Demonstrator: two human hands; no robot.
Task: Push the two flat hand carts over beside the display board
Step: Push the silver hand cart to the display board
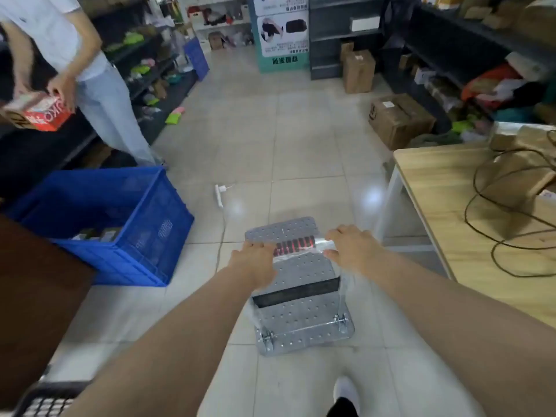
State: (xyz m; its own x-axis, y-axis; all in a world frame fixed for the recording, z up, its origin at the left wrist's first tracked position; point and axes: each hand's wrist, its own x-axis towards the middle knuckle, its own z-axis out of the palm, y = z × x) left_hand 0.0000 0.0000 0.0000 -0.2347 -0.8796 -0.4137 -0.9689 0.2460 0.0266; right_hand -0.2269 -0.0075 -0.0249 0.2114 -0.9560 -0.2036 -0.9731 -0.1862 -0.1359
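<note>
A grey flat hand cart (301,314) with a dotted deck stands on the tiled floor right in front of me. Its handle bar (296,246) has a red-and-black grip wrapped in clear plastic. My left hand (251,260) grips the left end of that bar and my right hand (350,243) grips the right end. The teal and white display board (282,34) stands at the far end of the aisle, straight ahead. I see only one cart.
A blue crate (102,224) sits left of the cart, and a white power strip (219,194) with its cable lies on the floor ahead. A wooden table (457,206) stands right. Cardboard boxes (400,118) line the right side. A person (75,64) stands far left holding a box.
</note>
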